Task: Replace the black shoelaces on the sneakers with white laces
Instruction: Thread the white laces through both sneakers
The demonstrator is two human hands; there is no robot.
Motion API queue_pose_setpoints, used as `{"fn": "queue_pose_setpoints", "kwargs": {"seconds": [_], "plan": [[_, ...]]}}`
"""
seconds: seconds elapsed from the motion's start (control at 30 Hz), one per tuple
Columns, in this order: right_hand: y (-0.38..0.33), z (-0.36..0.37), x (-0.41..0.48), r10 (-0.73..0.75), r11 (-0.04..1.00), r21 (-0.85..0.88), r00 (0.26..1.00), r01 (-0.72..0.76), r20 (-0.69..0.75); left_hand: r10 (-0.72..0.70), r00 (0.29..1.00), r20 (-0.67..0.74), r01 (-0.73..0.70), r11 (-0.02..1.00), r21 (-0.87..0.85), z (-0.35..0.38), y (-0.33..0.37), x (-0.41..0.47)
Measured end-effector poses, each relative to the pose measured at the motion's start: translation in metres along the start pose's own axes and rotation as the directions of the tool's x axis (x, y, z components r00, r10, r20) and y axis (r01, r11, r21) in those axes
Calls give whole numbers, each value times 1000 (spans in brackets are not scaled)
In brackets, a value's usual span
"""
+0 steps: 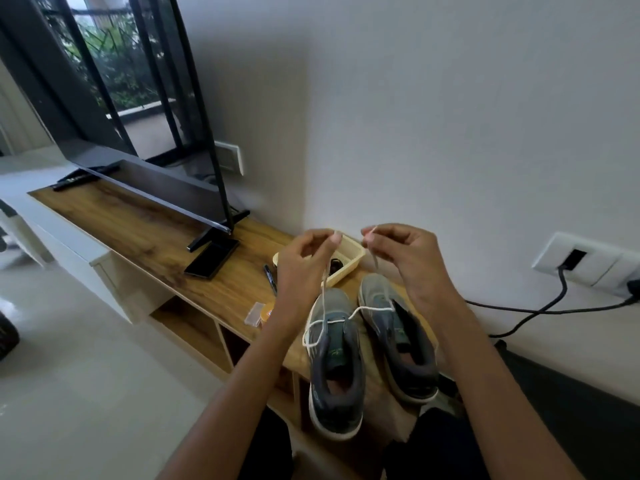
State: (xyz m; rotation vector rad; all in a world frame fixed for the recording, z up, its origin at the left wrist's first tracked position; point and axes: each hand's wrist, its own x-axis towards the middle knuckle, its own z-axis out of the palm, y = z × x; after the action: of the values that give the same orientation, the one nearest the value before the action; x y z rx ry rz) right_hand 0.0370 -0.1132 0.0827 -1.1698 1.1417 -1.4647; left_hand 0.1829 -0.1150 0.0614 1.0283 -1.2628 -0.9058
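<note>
**White lace held at both ends above the sneakers**

Two grey sneakers stand side by side at the near end of a wooden cabinet [221,282], heels near, toes far: the left sneaker [334,375] and the right sneaker [398,341]. A white lace [370,309] lies slack across both uppers (threading through any eyelet cannot be confirmed). Its ends rise to the hands above the toes. The left hand [301,268] pinches one end between thumb and forefinger, other fingers loosely curled; the right hand [412,258] pinches the other end likewise. Beyond the toes sits a cream basket [349,258] holding a dark bundle [335,264]. Left of it lies a black pen [270,277]. Farther left stands a television [138,133].
</note>
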Motion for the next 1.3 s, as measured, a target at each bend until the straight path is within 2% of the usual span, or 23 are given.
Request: {"fn": "queue_pose_setpoints", "kwargs": {"seconds": [0.13, 0.27, 0.43, 0.57, 0.63, 0.73, 0.83, 0.9, 1.0, 1.13, 1.3], "plan": [[-59, 7, -21, -145, 986, 81, 989, 147, -35, 119, 993, 20, -115, 983, -140, 1, 67, -3], [-88, 12, -34, -256, 966, 35, 965, 258, -51, 179, 983, 45, -171, 975, -144, 1, 99, -6], [-90, 16, -40, -222, 975, 7, 973, 223, -54, 154, 987, 36, -149, 982, -114, -3, 103, -10], [-83, 13, -42, -173, 977, 126, 985, 174, -24, 99, 995, -2, -98, 988, -119, -18, 97, -17], [-77, 9, -44, -147, 971, 193, 989, 142, 11, 50, 998, -26, -53, 994, -98, -33, 85, -25], [-59, 0, -46, -106, 975, 196, 994, 101, 12, -20, 993, -118, 32, 994, 106, -60, 44, -39], [-30, -11, -41, -65, 985, 157, 996, 75, -65, -199, 950, -241, 277, 893, 355, -85, -18, -47], [-6, -18, -36, -27, 987, 153, 991, 47, -129, -343, 914, -216, 405, 794, 453, -91, -56, -51], [31, -23, -26, 50, 996, 86, 977, -32, -209, -480, 873, -89, 446, 710, 545, -78, -99, -57], [74, -23, -13, 97, 994, -34, 968, -108, -233, -413, 906, -95, 384, 704, 597, -50, -135, -49], [114, -15, 10, 77, 968, -219, 973, -126, -218, -333, 933, -138, 356, 794, 492, -21, -164, -25]]}}
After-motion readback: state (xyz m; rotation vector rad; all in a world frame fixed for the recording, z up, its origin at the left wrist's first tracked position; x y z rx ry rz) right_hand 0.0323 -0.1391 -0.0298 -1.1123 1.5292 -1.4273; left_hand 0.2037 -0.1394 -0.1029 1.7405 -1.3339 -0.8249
